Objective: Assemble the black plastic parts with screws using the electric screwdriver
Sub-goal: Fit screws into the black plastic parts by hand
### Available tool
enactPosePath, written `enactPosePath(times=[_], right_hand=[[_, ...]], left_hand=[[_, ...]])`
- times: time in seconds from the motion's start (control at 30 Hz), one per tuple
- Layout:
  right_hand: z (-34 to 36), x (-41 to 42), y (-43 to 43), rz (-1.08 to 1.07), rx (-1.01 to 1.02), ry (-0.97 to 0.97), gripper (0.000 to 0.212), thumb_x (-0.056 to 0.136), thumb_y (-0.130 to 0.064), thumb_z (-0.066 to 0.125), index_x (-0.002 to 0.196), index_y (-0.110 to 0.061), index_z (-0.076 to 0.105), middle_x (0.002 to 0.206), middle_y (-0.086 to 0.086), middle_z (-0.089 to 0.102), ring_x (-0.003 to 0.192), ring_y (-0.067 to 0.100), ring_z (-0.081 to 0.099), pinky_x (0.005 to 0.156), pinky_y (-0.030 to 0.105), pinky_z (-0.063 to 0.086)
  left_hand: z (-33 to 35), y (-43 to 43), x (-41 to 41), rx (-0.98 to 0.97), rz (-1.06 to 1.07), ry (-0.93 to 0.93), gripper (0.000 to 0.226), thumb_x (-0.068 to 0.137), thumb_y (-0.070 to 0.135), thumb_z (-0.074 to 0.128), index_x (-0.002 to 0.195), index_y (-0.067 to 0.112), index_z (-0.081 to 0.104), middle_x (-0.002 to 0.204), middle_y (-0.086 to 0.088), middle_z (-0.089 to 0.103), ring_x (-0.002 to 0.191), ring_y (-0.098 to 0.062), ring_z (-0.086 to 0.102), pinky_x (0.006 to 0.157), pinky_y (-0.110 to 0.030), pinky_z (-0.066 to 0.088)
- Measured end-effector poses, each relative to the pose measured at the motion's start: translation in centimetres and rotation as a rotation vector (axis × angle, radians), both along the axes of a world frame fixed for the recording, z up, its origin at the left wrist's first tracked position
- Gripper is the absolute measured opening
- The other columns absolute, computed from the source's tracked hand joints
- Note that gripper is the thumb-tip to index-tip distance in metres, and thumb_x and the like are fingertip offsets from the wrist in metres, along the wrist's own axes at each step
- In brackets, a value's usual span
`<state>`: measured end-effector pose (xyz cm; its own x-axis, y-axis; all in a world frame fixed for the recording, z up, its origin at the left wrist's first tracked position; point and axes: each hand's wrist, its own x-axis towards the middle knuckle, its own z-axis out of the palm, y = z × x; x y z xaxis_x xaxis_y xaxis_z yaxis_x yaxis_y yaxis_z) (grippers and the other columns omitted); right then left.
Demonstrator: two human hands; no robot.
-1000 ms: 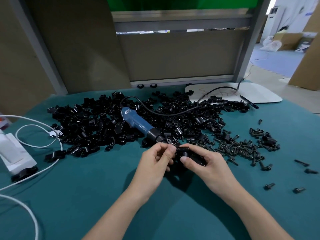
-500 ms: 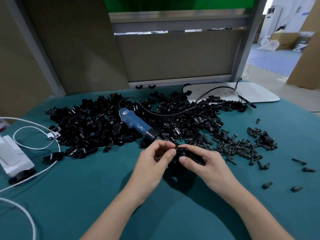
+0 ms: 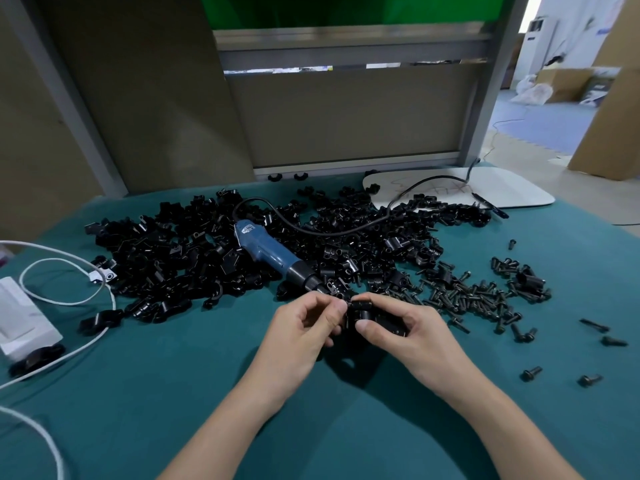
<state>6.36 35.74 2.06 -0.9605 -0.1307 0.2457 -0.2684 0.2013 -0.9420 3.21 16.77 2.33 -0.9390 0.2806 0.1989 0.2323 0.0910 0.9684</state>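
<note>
Black plastic part [image 3: 360,311]: small moulded piece, held just above the teal cloth-covered table [image 3: 166,393], close in front of the screwdriver's tip.
Right hand [image 3: 408,336]: fingers curled round the part, thumb pressed on its near face.
Left hand [image 3: 301,330]: fingertips pinched against the part's left side; whether they hold a screw is hidden.
Blue-bodied electric screwdriver [image 3: 266,251]: lying untouched on the heap of loose black pieces [image 3: 166,258].
Black screws [image 3: 478,296]: scattered to the right.
Risk: likely misalignment. If the pinch slips, the piece could drop into the heap and be lost.
</note>
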Motion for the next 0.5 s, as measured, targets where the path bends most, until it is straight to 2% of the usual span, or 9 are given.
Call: enactPosePath(times=[0.1, 0.23, 0.37, 0.5], right_hand=[[0.12, 0.09, 0.01, 0.024, -0.032, -0.018, 0.024, 0.089, -0.035, 0.074, 0.112, -0.045, 0.076, 0.102, -0.010, 0.079, 0.094, 0.003, 0.074, 0.082, 0.011, 0.051], [0.40, 0.11, -0.06, 0.014, -0.054, -0.013, 0.026, 0.087, -0.036, 0.074, 0.111, -0.045, 0.076, 0.100, -0.009, 0.079, 0.093, 0.004, 0.074, 0.082, 0.012, 0.052], [0.26, 0.11, -0.02, -0.018, 0.001, -0.004, 0.027, 0.090, -0.030, 0.077, 0.110, -0.047, 0.075, 0.097, -0.011, 0.077, 0.086, -0.001, 0.069, 0.078, 0.010, 0.050], [0.25, 0.28, 0.04, -0.012, 0.137, 0.021, 0.032, 0.094, -0.023, 0.076, 0.111, -0.051, 0.072, 0.103, -0.017, 0.075, 0.091, -0.003, 0.067, 0.080, 0.007, 0.045]], left_hand=[[0.11, -0.14, -0.15, 0.002, -0.010, -0.008, 0.007, 0.095, 0.018, 0.067, 0.094, 0.018, 0.074, 0.078, 0.009, 0.072, 0.076, -0.002, 0.065, 0.068, -0.018, 0.053], [0.02, -0.16, -0.20, 0.024, -0.033, -0.020, 0.006, 0.093, 0.021, 0.068, 0.097, 0.020, 0.073, 0.083, 0.006, 0.073, 0.077, -0.008, 0.066, 0.069, -0.021, 0.055], [0.09, 0.17, -0.16, 0.057, -0.068, -0.144, 0.034, 0.087, 0.042, 0.062, 0.094, 0.011, 0.071, 0.080, 0.001, 0.070, 0.072, -0.013, 0.066, 0.062, -0.024, 0.054], [0.31, -0.17, -0.42, -0.010, -0.116, -0.272, 0.035, 0.088, 0.043, 0.059, 0.089, 0.009, 0.067, 0.072, 0.002, 0.066, 0.063, -0.013, 0.061, 0.055, -0.023, 0.049]])
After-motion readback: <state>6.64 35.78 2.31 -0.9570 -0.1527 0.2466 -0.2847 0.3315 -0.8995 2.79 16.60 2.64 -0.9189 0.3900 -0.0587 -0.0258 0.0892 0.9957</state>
